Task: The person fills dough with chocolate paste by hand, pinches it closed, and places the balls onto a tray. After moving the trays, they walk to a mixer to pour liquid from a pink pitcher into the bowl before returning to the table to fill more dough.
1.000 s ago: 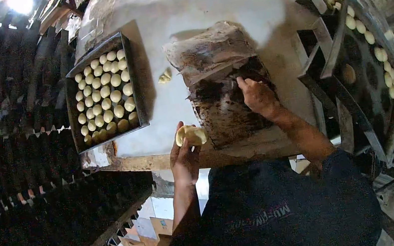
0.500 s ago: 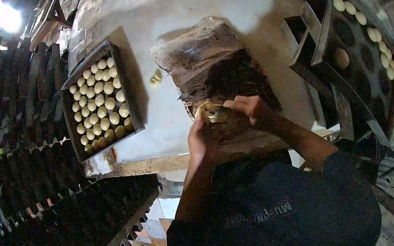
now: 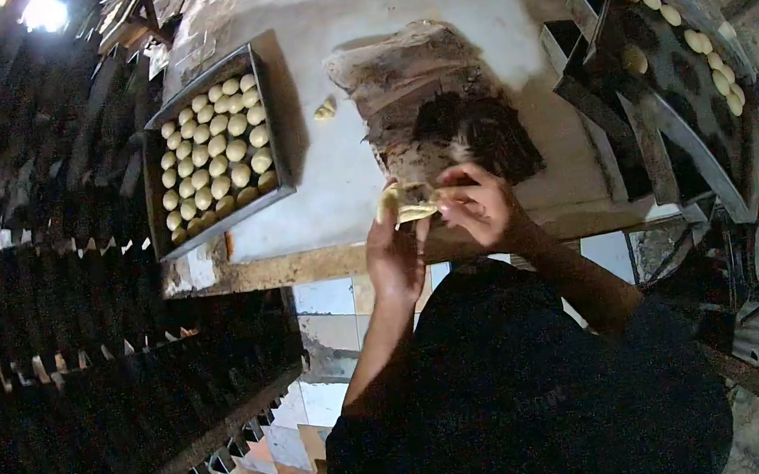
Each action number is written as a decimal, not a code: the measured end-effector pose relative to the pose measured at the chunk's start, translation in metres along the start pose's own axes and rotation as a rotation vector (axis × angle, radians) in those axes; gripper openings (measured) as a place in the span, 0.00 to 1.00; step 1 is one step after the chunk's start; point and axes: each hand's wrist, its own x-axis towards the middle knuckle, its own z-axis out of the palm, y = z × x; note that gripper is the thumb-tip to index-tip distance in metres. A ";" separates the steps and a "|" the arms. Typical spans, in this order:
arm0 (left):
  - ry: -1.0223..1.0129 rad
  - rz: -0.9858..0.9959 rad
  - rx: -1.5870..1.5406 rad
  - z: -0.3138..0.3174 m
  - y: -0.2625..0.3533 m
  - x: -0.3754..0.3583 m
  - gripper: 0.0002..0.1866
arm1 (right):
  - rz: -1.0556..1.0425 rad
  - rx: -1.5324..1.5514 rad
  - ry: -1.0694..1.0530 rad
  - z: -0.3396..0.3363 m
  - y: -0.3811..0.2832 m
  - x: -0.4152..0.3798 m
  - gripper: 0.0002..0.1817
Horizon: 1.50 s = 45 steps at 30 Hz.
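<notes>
Above the table's front edge, a piece of pale yellow dough (image 3: 416,213) is cupped open in my left hand (image 3: 389,253), with a greyish hollow in its middle. The fingers of my right hand (image 3: 490,212) are bent at the dough's right rim, thumb and fingertips on its edge. Just beyond both hands lies a wrinkled brown sheet (image 3: 410,73) with a dark brown mass (image 3: 491,129) on it. Left of the sheet, a small scrap of dough (image 3: 324,109) sits on the tabletop.
A dark metal tray (image 3: 273,116) with rows of round dough balls (image 3: 236,150) stands at the table's left. On the right are several dark trays (image 3: 668,148), some holding dough balls (image 3: 708,55). Dark stacked racks (image 3: 47,284) fill the left side.
My view has shifted, so the table and trays sit higher and the hands lie nearer the table's front edge. My right fingers have opened out somewhat along the dough's rim.
</notes>
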 end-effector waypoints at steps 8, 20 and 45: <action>-0.013 0.829 1.059 0.001 0.013 -0.133 0.36 | -0.633 -0.546 0.110 0.100 -0.091 -0.073 0.18; -0.213 1.325 0.977 -0.041 0.025 -0.225 0.17 | -0.054 0.008 -0.244 0.100 -0.164 -0.170 0.17; -0.620 0.960 0.483 0.258 -0.151 -0.052 0.45 | -0.621 -0.564 0.153 -0.221 -0.178 -0.156 0.20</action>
